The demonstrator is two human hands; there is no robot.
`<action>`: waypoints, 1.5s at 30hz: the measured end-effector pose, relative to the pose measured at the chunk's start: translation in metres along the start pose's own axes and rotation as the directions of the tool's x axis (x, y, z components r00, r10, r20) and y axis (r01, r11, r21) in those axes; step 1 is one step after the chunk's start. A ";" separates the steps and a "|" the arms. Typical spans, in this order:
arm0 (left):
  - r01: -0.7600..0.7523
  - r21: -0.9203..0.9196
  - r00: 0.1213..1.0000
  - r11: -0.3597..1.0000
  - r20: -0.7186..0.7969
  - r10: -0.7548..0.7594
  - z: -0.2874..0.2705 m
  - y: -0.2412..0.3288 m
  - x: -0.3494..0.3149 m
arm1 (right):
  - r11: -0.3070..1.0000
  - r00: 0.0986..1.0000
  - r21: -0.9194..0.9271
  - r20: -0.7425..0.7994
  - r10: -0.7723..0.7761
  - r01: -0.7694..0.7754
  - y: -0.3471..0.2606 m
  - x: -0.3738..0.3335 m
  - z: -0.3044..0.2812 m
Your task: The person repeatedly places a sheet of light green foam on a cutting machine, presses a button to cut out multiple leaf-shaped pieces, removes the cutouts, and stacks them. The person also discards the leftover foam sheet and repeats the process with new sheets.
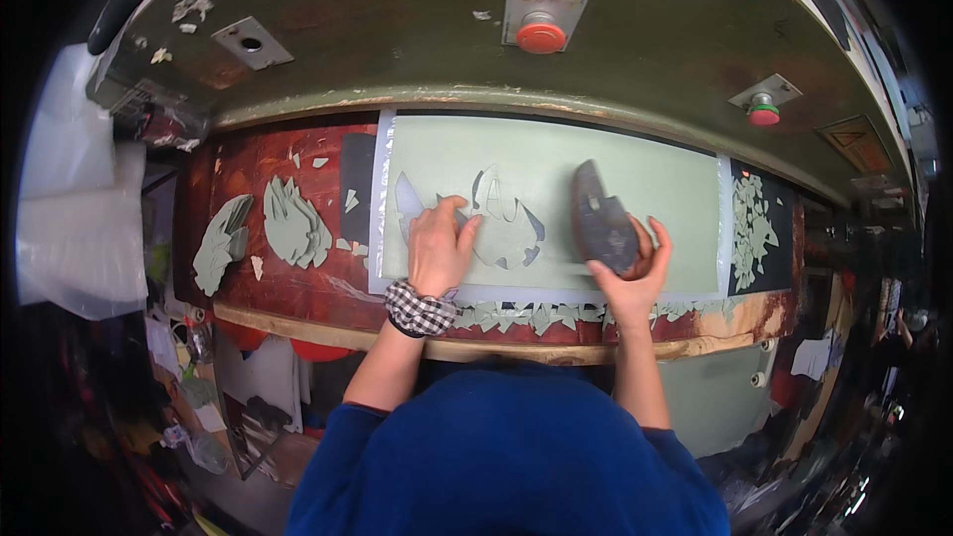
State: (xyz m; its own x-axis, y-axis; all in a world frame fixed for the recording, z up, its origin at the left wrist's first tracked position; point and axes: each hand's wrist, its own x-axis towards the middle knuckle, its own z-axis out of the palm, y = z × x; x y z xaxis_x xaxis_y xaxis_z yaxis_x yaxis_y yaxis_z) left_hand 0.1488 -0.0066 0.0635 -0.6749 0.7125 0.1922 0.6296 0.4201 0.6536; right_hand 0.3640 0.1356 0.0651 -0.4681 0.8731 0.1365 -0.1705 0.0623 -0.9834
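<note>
Biggest first: green machine [397, 35] spans 12 o'clock, right by both hands; if it moved now, prob. pinch risk for fingers. Pale green sheet [675, 179], mid-bench, has cut openings approx. centre, so a tug there could tear or skew it. Two stacks of cut pcs [293, 223] at 9 o'clock lean & fan out; a knock from the L forearm might spill them. Dark curved block [601, 223], at 3 o'clock of centre over the sheet, is blurred; R hand [637, 268] grips it by its lower end only, thumb one side, fingers the other, so it could tip or slip. L hand [442, 243], just 9 o'clock of the openings, has fingers half-bent, thumb apart; can't tell if it's got a pc. Loose scraps [754, 233], far 3 o'clock, could get under the sheet & make it sit uneven. Containers: clear plastic [79, 189], far 9 o'clock, poss. a bag; contents unclear.
</note>
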 end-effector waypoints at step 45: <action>-0.299 0.045 0.953 0.953 0.056 0.296 0.011 -0.024 -0.005 | 0.675 0.976 -0.706 0.181 -0.121 0.214 0.001 0.013 -0.029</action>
State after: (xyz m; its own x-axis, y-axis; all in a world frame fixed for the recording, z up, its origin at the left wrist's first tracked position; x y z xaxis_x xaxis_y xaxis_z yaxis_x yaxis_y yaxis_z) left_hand 0.1413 -0.0142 0.0381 -0.4353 0.8355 0.3354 0.8190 0.2127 0.5330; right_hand 0.3822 0.1612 0.0622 -0.5933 0.7571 0.2736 0.3971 0.5709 -0.7186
